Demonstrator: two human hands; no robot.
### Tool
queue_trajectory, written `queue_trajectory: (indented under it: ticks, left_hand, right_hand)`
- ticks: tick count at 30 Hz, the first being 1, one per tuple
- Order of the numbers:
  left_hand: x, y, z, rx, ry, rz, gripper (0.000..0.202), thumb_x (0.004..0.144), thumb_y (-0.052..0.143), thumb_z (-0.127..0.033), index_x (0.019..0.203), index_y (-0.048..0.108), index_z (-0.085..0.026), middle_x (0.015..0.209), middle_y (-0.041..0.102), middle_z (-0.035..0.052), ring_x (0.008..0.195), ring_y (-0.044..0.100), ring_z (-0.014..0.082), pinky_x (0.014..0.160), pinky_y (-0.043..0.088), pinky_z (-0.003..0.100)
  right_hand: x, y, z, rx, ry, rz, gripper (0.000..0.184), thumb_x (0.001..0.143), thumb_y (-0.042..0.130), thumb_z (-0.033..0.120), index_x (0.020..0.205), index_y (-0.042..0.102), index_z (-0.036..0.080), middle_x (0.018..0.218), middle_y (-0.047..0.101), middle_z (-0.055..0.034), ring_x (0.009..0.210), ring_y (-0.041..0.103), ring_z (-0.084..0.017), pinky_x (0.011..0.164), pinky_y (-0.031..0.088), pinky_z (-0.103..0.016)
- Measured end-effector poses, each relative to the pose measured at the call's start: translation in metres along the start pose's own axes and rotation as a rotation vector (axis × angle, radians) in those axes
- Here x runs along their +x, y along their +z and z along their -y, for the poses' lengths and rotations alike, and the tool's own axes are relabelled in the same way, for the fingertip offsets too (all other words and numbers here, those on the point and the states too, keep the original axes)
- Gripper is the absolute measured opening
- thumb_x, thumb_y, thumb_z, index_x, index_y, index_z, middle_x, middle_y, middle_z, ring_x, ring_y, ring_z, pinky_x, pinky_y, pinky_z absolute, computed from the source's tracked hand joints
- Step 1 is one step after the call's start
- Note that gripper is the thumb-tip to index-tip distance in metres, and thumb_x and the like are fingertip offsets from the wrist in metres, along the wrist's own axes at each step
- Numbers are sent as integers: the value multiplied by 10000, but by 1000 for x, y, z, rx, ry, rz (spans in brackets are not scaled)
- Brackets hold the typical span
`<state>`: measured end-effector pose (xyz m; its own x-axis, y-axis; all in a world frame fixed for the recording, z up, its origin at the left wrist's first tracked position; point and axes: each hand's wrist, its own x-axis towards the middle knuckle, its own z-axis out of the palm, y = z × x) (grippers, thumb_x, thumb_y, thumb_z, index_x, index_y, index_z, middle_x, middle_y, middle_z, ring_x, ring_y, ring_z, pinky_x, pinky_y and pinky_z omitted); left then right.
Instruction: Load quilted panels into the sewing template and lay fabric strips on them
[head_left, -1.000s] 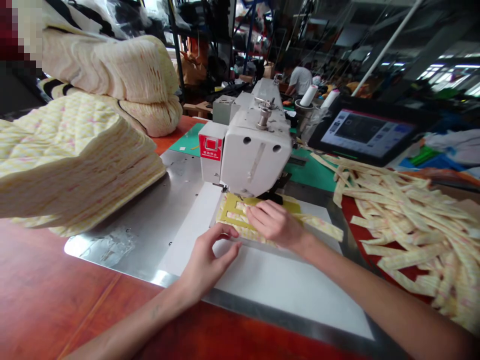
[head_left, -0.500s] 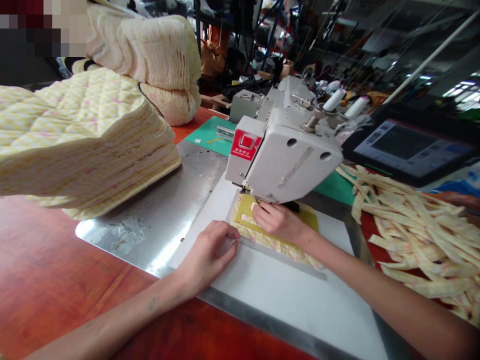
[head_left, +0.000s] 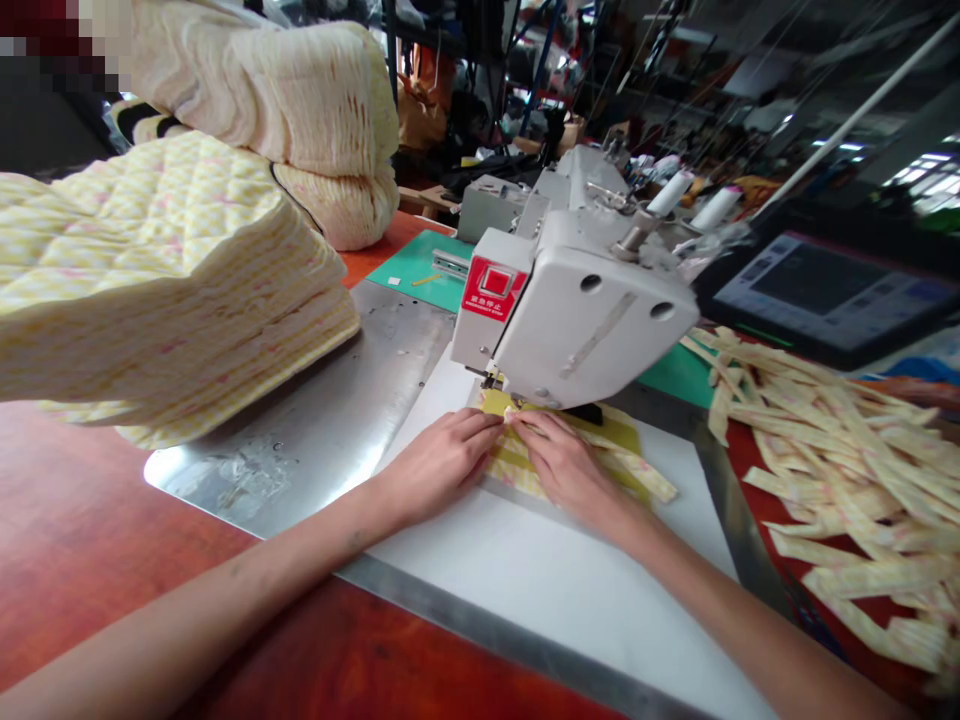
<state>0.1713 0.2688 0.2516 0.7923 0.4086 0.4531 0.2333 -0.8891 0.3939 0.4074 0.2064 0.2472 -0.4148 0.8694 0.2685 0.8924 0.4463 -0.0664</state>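
Strip: I see the cloth strip point(head_left: 639, 470) over the yellow template point(head_left: 496, 402), one end at both hands' fingertips, the other trailing out beyond the right hand's knuckles.
Right hand: my right hand point(head_left: 566, 468) pinches that near end.
Left hand: my left hand point(head_left: 448, 460) curls its fingers against the same end; whether they grip, I can't tell.
Machine: the white sewing head point(head_left: 592, 320) stands just beyond both hands.
Sides: loose strips point(head_left: 840, 450) right, quilted stack point(head_left: 180, 260) left.
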Motion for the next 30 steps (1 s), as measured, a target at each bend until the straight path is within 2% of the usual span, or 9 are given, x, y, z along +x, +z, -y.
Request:
queue_trajectory:
  ticks: [3,5,11,14,17,21,30]
  left_hand:
    - [16,10,18,140,144,77,376,1052,432,-196,1389,546,-76,1438,581,186,1338,544,280,1119,480,437]
    - [21,15,25,178,184,107,406,1054,419,-204,1414,530,-54,1462,564,194,1355,536,287,1142,464,447]
    - [19,15,23,186,123,63,397,1042,447,-212,1401,565,-91,1392,638,139,1248,597,256,1124,486,448]
    - [19,14,18,209,83,44,368,1032,471,-206,1366,601,-120,1380,655,104,1191,609,248,1124,481,470]
    - [20,14,16,236,72,44,345,1030,481,-211,1329,629,-122,1368,667,83,1163,609,252,1121,472,485]
    - [20,15,16,264,71,17,343,1024,498,-215,1325,632,-118,1358,675,74,1145,599,267,1093,476,497]
    - [22,17,13,254,80,-18,305,1001,524,-195,1268,646,-111,1290,704,88,1073,617,248,1048,482,455]
  right_hand:
    - [-1,6,-1,128,83,-13,415,1005,370,201,1341,613,218,1394,554,-43,1339,521,-101,1201,511,-306]
    - [-1,8,-3,199,108,-6,419,1007,371,210,1341,623,227,1401,553,-34,1347,523,-93,1224,496,-296]
    - [-2,8,-7,343,191,-23,442,1001,362,174,1354,626,214,1399,573,-25,1294,573,-63,1193,514,-242]
    - [-8,5,-5,278,246,-98,406,1001,375,177,1279,667,221,1311,625,-17,1220,608,-67,1137,546,-251]
    - [-17,3,-3,107,286,-152,355,992,423,201,1219,691,254,1224,656,-2,1155,622,-96,1078,571,-300]
    - [-29,3,-3,-27,263,-178,352,973,461,190,1238,675,279,1242,653,12,1139,625,-100,1034,578,-297]
    - [-30,4,-5,9,267,-186,404,983,465,213,1337,618,333,1252,652,47,1154,621,-69,1024,568,-270]
